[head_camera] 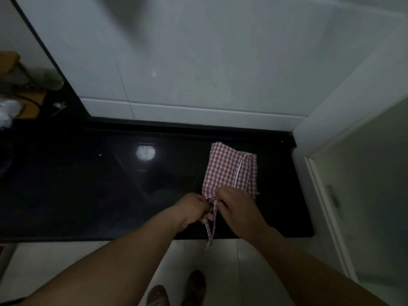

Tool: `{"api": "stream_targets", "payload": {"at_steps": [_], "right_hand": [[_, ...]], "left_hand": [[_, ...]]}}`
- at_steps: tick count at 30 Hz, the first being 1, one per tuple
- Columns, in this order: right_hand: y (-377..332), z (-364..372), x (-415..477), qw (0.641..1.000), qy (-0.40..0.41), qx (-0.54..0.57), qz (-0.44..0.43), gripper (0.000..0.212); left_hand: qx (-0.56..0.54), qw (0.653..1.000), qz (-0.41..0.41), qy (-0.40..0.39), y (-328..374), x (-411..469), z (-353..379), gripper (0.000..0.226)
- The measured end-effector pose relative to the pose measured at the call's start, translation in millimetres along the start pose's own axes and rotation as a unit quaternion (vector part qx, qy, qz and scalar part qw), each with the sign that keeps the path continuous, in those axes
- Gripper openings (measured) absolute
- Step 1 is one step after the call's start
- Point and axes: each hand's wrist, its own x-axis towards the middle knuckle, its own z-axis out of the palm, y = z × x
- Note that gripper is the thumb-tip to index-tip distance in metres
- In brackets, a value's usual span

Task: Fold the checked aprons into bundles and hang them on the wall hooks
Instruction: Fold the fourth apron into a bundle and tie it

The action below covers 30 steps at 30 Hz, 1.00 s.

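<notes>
The checked apron (228,166) is already folded into a flat, thick rectangle, so the folding step seems nearly finished. It lies on the black surface (88,186), toward its right end and nearer its back edge than its front edge. The cloth has small red and white squares, and a thin white trim (239,171) runs along one folded layer on top.

The straps (209,228) come out of the bundle's end that faces the front edge of the surface, and they hang down over that edge. The left hand (192,209) and the right hand (237,208) meet there. The fingers of both hands are curled and clamped on the straps where these leave the cloth. Probably the person is tying or winding them to secure the bundle, but no knot is visible.

The hanging is not yet done. No hook and no second apron appear in the view. Behind the surface stands a wall (198,62) of pale tiles, and below its front edge is a light floor (238,272).
</notes>
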Motion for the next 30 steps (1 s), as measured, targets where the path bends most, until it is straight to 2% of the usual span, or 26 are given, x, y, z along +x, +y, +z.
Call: {"api": "stream_targets", "payload": {"at_steps": [3,7,9,12,15,17,20,23,25,26,28,30], "right_hand": [[-5,-18,14,0.967,0.010,0.187,0.173,0.025],[7,-42,50,0.914,0.042,0.277,0.292,0.026],[21,-51,65,0.906,0.041,0.288,0.306,0.026],[50,-58,92,0.930,0.022,0.235,0.282,0.031],[79,-68,129,0.953,0.004,0.162,0.258,0.044],[94,-71,157,0.960,-0.025,0.128,0.248,0.054],[103,-71,183,0.971,-0.073,0.063,0.219,0.050],[102,-57,186,0.969,-0.122,0.047,0.207,0.049],[98,-44,178,0.971,-0.114,0.025,0.208,0.052],[95,-40,173,0.972,-0.093,0.024,0.215,0.054],[91,-36,165,0.968,-0.046,0.063,0.239,0.056],[90,-38,160,0.949,-0.023,0.137,0.285,0.058]], "left_hand": [[0.076,0.997,0.011,0.011,-3,-1,2,0.022],[0.161,0.985,0.045,0.030,-9,3,8,0.031],[0.197,0.979,0.042,0.033,-11,4,11,0.025],[0.279,0.958,0.039,0.048,-10,4,13,0.019],[0.286,0.956,0.030,0.056,-10,6,16,0.024],[0.244,0.969,0.002,0.046,-10,10,17,0.026],[0.168,0.985,-0.040,0.027,-8,9,17,0.025],[-0.034,0.997,-0.071,0.023,2,0,22,0.021],[-0.212,0.974,-0.084,0.017,14,-5,28,0.028],[-0.266,0.960,-0.084,0.030,19,-3,31,0.032],[-0.306,0.944,-0.074,0.104,24,5,35,0.037],[-0.365,0.913,-0.053,0.173,26,14,38,0.037]]}}
